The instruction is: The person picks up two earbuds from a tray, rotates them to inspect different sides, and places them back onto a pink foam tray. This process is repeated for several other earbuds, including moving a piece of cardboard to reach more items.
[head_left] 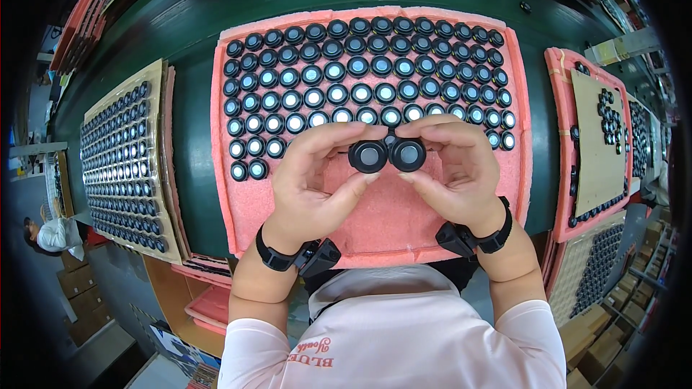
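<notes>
My left hand (pixel 306 184) pinches a round black part (pixel 367 157) with a grey disc at its centre, between thumb and fingers. A like round black part (pixel 408 154) is pinched in my right hand (pixel 465 176). The two parts are side by side, their rims touching or nearly so, discs facing up. They are held over the near half of a pink foam tray (pixel 353 227). Rows of the same black parts (pixel 335 71), with pale shiny discs, cover the tray's far part. My hands hide some of the nearer rows. Each wrist wears a black strap with a small device.
The tray lies on a dark green surface (pixel 194 86). Left stands a cardboard sheet (pixel 162 75) bearing rows of black parts. At right, another pink tray (pixel 559 94) carries a cardboard sheet and more parts. A person (pixel 58 235) is far left; boxes (pixel 634 295) stand far right.
</notes>
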{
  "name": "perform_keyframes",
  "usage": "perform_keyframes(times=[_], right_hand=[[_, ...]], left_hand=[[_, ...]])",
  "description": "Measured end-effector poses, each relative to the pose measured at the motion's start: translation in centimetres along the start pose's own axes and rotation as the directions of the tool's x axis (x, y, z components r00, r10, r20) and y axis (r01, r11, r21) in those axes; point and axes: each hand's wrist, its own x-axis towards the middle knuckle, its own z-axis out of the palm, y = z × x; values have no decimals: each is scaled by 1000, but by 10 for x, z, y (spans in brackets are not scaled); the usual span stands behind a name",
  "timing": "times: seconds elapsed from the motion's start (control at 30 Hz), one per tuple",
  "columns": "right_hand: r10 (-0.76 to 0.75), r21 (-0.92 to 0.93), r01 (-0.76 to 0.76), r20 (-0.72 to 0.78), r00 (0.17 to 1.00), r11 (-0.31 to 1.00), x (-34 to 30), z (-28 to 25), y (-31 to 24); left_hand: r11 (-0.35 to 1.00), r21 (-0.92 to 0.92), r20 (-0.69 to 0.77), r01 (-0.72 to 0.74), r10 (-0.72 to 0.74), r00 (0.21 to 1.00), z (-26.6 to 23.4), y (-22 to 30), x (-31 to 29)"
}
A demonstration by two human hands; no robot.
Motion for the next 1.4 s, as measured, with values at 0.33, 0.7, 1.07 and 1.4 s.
perform_keyframes(times=[0.33,0.7,1.07,1.4], right_hand=[[-75,-214,87,65,995,973,4,-6,-3],[-12,-204,-17,-141,990,979,3,3,0],[23,-219,-28,-24,999,975,3,3,4],[253,-360,-188,142,957,914,19,35,-7]], left_hand=[[997,71,72,-39,34,997,-5,-2,2],[996,74,-94,58,-51,994,4,1,4],[933,360,-127,-1,50,991,-21,18,7],[781,600,-169,173,-87,982,-75,42,-25]])
